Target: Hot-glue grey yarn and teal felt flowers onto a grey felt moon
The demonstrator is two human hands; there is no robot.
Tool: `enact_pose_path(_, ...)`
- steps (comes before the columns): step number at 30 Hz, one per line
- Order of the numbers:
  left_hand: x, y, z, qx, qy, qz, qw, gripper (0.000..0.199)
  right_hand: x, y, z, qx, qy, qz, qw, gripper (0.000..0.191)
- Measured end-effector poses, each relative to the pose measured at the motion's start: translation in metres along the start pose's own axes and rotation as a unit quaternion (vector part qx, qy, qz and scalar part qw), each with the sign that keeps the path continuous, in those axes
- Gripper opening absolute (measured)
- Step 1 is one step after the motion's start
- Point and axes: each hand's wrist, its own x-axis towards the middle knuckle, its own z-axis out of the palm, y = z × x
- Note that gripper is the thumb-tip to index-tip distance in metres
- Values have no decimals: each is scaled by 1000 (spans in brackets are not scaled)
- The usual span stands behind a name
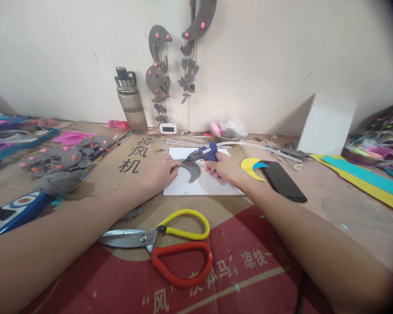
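My right hand (pixel 222 168) is wrapped round a blue glue gun (pixel 207 152), whose nozzle points left over a grey felt crescent (pixel 193 172). The crescent lies on a white sheet (pixel 180 187). At the crescent's left tip, my left hand (pixel 165 172) has its fingers pinched together; what they press or hold there is too small to make out, though the tip is right beside them. A yellow crescent (pixel 249 166) with a blue piece lies right of the sheet, partly by a black phone (pixel 283 181).
Large scissors (pixel 183 250) with yellow and red handles lie in front of the sheet. A bottle (pixel 131 102) and small clock (pixel 168 128) stand at the wall. Grey yarn (pixel 60 181) and felt pieces lie left; coloured sheets (pixel 367 174) lie right. Grey crescents (pixel 159 39) hang behind.
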Motion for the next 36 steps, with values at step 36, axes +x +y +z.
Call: enact_pose_path(36,-1,1,-1,0,0,-2,1000,36,0,1,1,0,7,-14,1000,10)
